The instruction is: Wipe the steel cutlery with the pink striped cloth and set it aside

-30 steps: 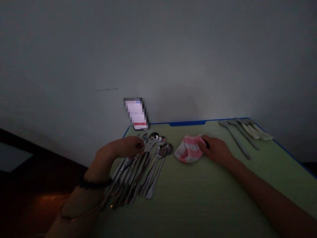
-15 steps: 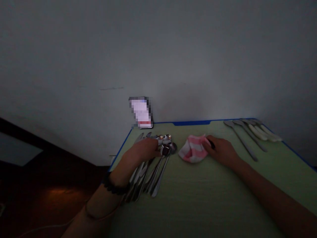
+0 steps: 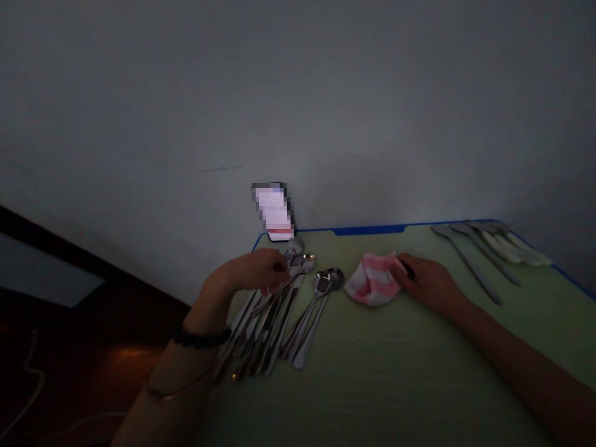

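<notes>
My left hand (image 3: 257, 270) is over the upper part of a pile of metal cutlery (image 3: 265, 332), its thumb and fingers drawn together among the spoon bowls and handles. What it pinches, if anything, is unclear in the dim light. Just right of the pile, a few spoons (image 3: 322, 282) lie together with bowls pointing away from me. A pink and white striped cloth (image 3: 373, 278) is gripped at its right edge by my right hand (image 3: 424, 279); the cloth rests crumpled on the table.
A lit phone (image 3: 274, 211), its screen pixelated, leans against the wall at the table's back edge. Several long-handled utensils (image 3: 470, 264), some with pale handles, lie along the right side. The table top (image 3: 372, 372) is light green with a blue rim.
My left hand has shifted left, uncovering more of the cutlery and the spoons beside it. My right hand keeps its hold on the cloth. The view has turned slightly left.
</notes>
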A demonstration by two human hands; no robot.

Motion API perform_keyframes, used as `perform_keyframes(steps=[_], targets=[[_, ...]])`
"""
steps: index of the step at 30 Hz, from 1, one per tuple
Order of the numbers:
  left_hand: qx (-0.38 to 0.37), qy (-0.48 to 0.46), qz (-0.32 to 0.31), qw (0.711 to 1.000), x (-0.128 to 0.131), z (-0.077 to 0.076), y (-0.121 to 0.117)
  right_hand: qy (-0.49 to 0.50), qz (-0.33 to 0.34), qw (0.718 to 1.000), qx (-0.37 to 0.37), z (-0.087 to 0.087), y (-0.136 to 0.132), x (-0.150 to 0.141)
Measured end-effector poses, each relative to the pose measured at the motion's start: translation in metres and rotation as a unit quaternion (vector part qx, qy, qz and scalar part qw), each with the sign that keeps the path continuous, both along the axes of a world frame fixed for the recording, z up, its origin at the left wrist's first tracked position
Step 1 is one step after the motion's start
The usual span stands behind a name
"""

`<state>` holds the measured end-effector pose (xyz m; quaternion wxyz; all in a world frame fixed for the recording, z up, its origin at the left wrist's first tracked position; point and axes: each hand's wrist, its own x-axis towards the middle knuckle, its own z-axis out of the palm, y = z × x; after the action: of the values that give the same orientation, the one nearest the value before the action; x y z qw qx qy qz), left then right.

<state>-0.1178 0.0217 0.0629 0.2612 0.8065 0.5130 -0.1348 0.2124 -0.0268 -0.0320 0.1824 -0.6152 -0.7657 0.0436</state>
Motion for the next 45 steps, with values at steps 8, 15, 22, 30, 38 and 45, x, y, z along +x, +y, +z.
perform_keyframes(steps=[8, 15, 22, 30, 38, 45], targets=[[0.115, 0.046, -0.003, 0.992, 0.009, -0.022, 0.004, 0.015, 0.003, 1.000, -0.002, 0.001, 0.000, 0.000], [0.131, 0.044, -0.031, 0.990, 0.030, -0.020, -0.013, 0.005, 0.000, 1.000, 0.001, 0.002, 0.000, 0.000], [0.121, 0.082, -0.016, 0.989, 0.020, -0.017, -0.010, 0.005, 0.007, 1.000, 0.000, 0.001, 0.001, 0.000], [0.121, 0.105, -0.014, 0.987, 0.023, -0.019, -0.005, -0.003, -0.005, 1.000, 0.005, 0.000, 0.001, -0.001], [0.099, 0.092, -0.037, 0.990, 0.021, -0.019, -0.005, 0.009, 0.009, 1.000, 0.003, 0.002, 0.000, 0.000], [0.082, 0.090, -0.017, 0.992, 0.013, -0.015, -0.005, 0.012, 0.006, 1.000, -0.002, 0.002, 0.000, 0.000]])
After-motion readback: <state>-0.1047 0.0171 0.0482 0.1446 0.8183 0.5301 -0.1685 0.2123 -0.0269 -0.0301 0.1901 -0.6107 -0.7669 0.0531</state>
